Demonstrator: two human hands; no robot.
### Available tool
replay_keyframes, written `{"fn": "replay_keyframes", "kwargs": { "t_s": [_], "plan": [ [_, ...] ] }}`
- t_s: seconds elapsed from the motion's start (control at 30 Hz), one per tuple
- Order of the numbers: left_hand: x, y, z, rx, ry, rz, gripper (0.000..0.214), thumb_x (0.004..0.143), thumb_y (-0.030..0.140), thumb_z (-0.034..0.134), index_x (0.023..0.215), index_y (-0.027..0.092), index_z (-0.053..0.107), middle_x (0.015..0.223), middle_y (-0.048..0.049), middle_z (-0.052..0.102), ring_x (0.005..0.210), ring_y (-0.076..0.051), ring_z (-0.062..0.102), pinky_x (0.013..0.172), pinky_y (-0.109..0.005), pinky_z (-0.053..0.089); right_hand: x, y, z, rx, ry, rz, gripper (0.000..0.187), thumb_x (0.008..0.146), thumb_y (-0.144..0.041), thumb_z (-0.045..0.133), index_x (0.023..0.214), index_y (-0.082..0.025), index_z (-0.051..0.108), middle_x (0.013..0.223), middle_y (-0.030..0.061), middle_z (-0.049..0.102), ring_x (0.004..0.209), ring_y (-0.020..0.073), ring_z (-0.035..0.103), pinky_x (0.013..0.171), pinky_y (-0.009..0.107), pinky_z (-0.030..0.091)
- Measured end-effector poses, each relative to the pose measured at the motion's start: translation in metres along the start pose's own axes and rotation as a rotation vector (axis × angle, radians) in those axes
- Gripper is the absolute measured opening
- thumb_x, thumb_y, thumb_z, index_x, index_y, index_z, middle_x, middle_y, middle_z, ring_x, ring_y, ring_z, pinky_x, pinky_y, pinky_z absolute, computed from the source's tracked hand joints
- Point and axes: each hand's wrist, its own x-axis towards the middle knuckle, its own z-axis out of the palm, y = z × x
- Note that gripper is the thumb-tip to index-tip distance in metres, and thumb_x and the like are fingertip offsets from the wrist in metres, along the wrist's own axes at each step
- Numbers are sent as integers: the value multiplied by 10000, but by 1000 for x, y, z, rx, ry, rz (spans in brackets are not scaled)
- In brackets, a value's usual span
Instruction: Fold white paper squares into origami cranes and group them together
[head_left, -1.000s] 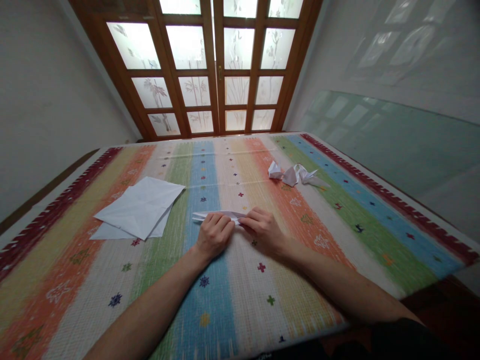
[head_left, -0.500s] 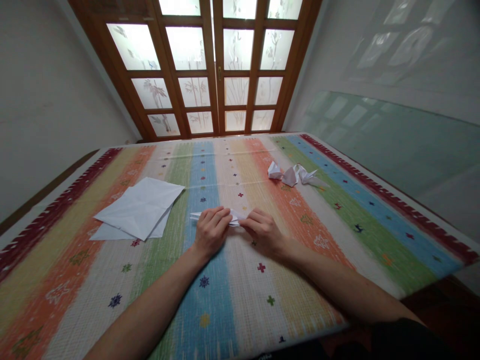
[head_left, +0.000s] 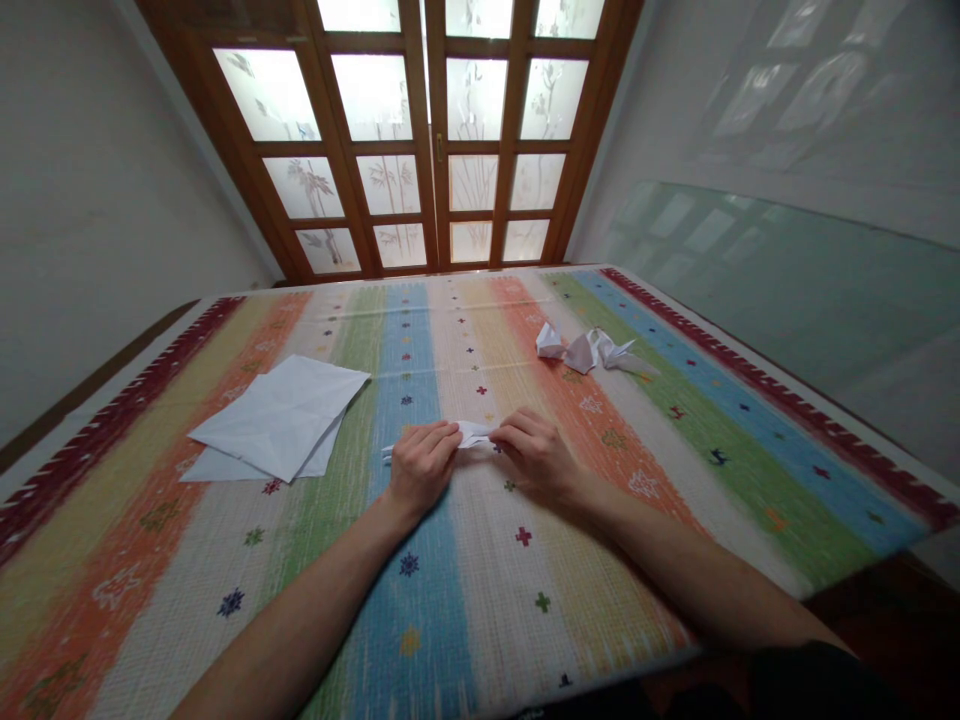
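A narrow folded piece of white paper (head_left: 474,433) lies on the striped tablecloth (head_left: 465,600) near the middle of the table. My left hand (head_left: 420,465) rests on its left part with fingers curled down onto it. At the paper's right end my right hand (head_left: 534,455) pinches it with bent fingers. Most of the paper is hidden under both hands; only a short stretch shows between them, plus a tip at the left.
A small stack of flat white paper sheets (head_left: 279,415) lies to the left. Finished white folded paper figures (head_left: 589,350) sit at the far right of centre. A wooden glazed door (head_left: 427,130) stands behind the table. The table's edge runs close along the right.
Both hands shifted slightly along the folded paper, the right hand moving a little up and right. The visible piece of paper between them has changed shape.
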Motion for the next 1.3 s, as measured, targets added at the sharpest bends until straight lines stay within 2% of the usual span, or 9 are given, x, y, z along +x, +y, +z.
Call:
{"fn": "replay_keyframes", "kwargs": {
  "t_s": [0.27, 0.43, 0.5, 0.6, 0.7, 0.77, 0.97, 1.2, 1.3],
  "plan": [
    [1, 1, 0, -17, 25, -41, 124, 907, 146, 548, 903, 179, 668, 887, -65, 754, 853, -197, 703, 728, -319, 512, 2, 4, -2, 54, 94, 116, 175, 889, -116, 545, 768, -196, 644, 745, 50, 642, 727, 181, 561, 665, 306, 429],
    [0, 0, 1, -57, 16, -107, 150, 901, 149, 533, 902, 175, 681, 884, -77, 755, 799, -199, 697, 698, -319, 500, 5, 7, -4, 185, 131, 375, 146, 854, -192, 603, 715, -202, 647, 739, 49, 648, 739, 189, 585, 681, 321, 451],
    [2, 1, 1, -120, 30, -228, 155, 892, 174, 541, 884, 173, 696, 859, -73, 757, 763, -194, 692, 690, -314, 497, 7, 9, -4, 268, 190, 533, 151, 841, -277, 624, 712, -200, 633, 724, 44, 641, 702, 184, 581, 652, 321, 458],
    [11, 8, -2, -285, 18, -571, 147, 859, 253, 600, 843, 177, 724, 777, -47, 748, 697, -174, 673, 670, -289, 486, 9, 10, -1, 481, 267, 702, 223, 801, -416, 655, 773, -199, 612, 767, 43, 640, 701, 175, 592, 644, 321, 484],
    [25, 19, -10, -527, 46, -904, 176, 796, 326, 659, 812, 168, 735, 713, -29, 727, 620, -150, 635, 607, -256, 470, 11, 3, 4, 774, 216, 734, 349, 715, -478, 733, 888, -215, 583, 922, 56, 649, 818, 186, 627, 705, 335, 521],
    [33, 27, -14, -700, 80, -1029, 203, 758, 346, 684, 806, 153, 726, 715, -33, 722, 611, -148, 629, 578, -245, 465, 12, -6, 7, 927, 153, 709, 417, 674, -476, 774, 940, -229, 569, 1019, 62, 636, 894, 195, 632, 743, 345, 532],
    [35, 38, -11, -1050, 133, -1191, 265, 649, 375, 777, 739, 152, 667, 689, -27, 695, 610, -146, 632, 579, -238, 473, 12, -25, 13, 1059, 73, 697, 331, 698, -408, 778, 903, -225, 594, 923, 22, 615, 832, 164, 618, 715, 306, 516],
    [30, 37, -4, -1262, 79, -1288, 361, 565, 389, 848, 723, 150, 629, 662, -16, 677, 609, -142, 631, 610, -249, 491, 13, -26, 14, 1054, 130, 765, 230, 703, -348, 752, 830, -209, 620, 826, 13, 630, 738, 147, 603, 692, 300, 508],
    [29, 36, -2, -1312, 85, -1339, 389, 533, 392, 864, 725, 150, 627, 646, -6, 672, 581, -132, 620, 596, -245, 491, 14, -27, 17, 1087, 212, 812, 302, 638, -310, 798, 850, -219, 604, 821, 3, 633, 724, 139, 598, 689, 289, 504]
  ]
}}
